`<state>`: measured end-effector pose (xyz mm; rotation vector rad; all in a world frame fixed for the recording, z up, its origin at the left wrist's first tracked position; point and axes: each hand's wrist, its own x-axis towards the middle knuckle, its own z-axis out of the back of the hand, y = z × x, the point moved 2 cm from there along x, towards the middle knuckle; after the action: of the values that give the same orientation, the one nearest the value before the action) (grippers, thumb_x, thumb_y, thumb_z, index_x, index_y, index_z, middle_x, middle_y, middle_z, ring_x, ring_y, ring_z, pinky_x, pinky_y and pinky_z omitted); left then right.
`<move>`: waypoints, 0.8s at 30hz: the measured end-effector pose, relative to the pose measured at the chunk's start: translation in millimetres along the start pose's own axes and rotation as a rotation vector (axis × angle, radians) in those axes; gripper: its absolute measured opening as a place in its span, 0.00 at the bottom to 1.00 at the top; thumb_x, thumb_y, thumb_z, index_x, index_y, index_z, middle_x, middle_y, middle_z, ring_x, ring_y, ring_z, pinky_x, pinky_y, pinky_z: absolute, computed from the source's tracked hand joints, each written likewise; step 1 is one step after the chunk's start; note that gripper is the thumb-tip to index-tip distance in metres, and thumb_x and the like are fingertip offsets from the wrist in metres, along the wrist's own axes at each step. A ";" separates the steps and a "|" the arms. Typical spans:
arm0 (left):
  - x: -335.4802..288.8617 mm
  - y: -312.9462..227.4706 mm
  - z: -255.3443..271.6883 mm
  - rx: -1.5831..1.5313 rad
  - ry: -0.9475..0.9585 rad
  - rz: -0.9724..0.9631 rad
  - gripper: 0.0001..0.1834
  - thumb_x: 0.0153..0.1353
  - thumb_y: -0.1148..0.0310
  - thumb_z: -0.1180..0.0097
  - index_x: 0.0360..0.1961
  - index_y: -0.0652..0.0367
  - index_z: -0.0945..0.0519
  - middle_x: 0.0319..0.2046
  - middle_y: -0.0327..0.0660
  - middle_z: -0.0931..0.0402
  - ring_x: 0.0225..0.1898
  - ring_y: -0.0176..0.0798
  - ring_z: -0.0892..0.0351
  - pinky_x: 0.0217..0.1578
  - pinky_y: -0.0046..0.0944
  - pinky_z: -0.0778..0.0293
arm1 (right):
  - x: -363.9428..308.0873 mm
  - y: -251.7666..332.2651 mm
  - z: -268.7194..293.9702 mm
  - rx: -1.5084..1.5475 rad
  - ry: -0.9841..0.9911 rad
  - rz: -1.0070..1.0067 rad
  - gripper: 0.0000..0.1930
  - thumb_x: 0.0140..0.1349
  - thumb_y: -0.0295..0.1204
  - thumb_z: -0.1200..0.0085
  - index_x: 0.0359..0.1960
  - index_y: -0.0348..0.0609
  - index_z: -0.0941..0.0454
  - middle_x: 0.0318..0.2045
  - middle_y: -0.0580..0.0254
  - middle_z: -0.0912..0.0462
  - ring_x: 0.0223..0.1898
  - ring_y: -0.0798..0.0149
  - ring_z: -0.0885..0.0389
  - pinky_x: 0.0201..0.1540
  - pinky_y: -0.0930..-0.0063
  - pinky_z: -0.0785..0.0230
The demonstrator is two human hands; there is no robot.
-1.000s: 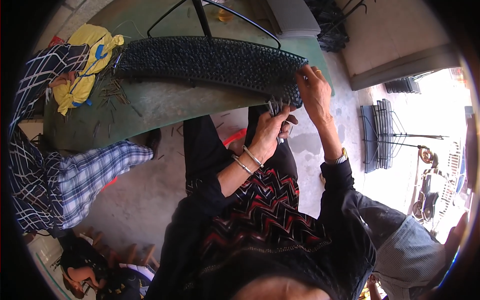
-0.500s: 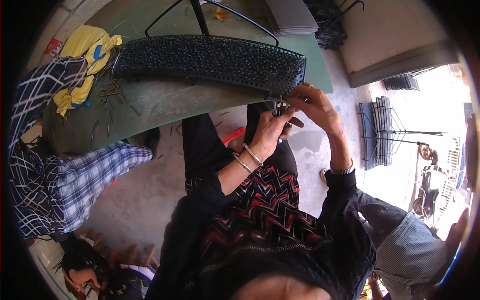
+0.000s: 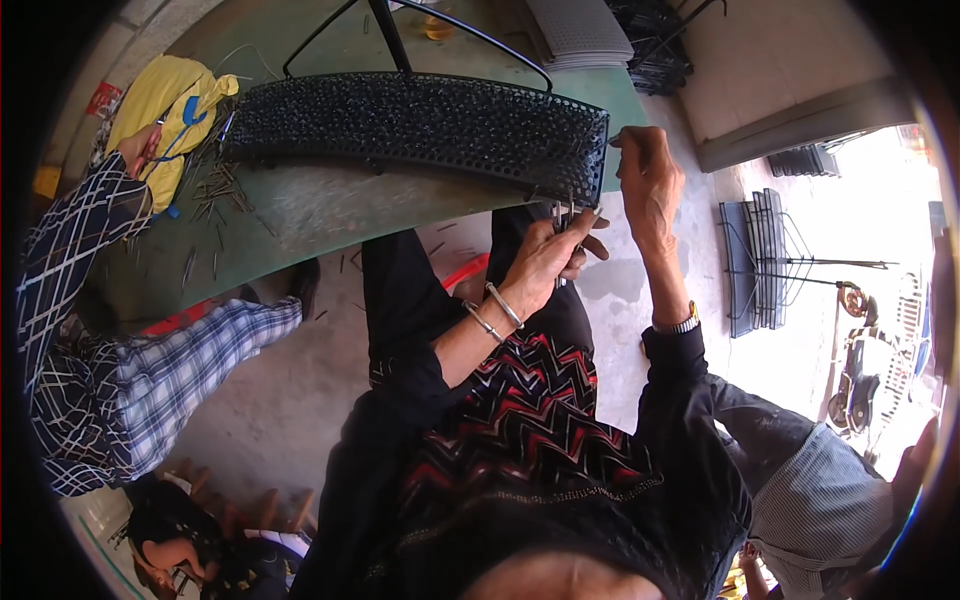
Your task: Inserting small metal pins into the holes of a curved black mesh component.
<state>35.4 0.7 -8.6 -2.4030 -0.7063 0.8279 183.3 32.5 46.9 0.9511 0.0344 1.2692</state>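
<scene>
A long black perforated metal tray (image 3: 400,125) with bent rod legs lies across the green table (image 3: 330,215). Its surface is full of holes and glints with small dark pieces I cannot name. My left hand (image 3: 550,255) is closed around several thin metal rods (image 3: 563,215), just below the tray's right corner. Their tips point up toward that corner. Beside the tray's right end, my right hand (image 3: 652,185) is raised with its fingers curled together near the edge. What they hold, if anything, is too small to make out.
At the left, a person's hand (image 3: 138,150) in a checked sleeve touches a yellow cloth bundle (image 3: 160,95). Loose thin rods (image 3: 222,190) lie beside it. Grey perforated sheets (image 3: 580,35) are stacked at the back. Black wire racks (image 3: 755,265) stand on the floor at right.
My right hand has moved up and away from my left hand, to the tray's right end. My left hand stays put. The other person's hand has come into view at the yellow bundle.
</scene>
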 end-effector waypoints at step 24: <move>-12.0 9.3 18.9 0.007 0.074 0.025 0.17 0.66 0.58 0.45 0.43 0.64 0.21 0.25 0.36 0.25 0.19 0.22 0.42 0.19 0.24 0.47 | -22.6 -1.1 2.4 0.227 0.686 -0.137 0.06 0.61 0.26 0.46 0.37 0.36 0.22 0.30 0.54 0.19 0.32 0.61 0.19 0.32 0.71 0.28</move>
<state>17.5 -8.1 -22.4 -2.4274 -0.6451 0.7456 177.5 12.8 37.1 0.6478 0.7789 1.4293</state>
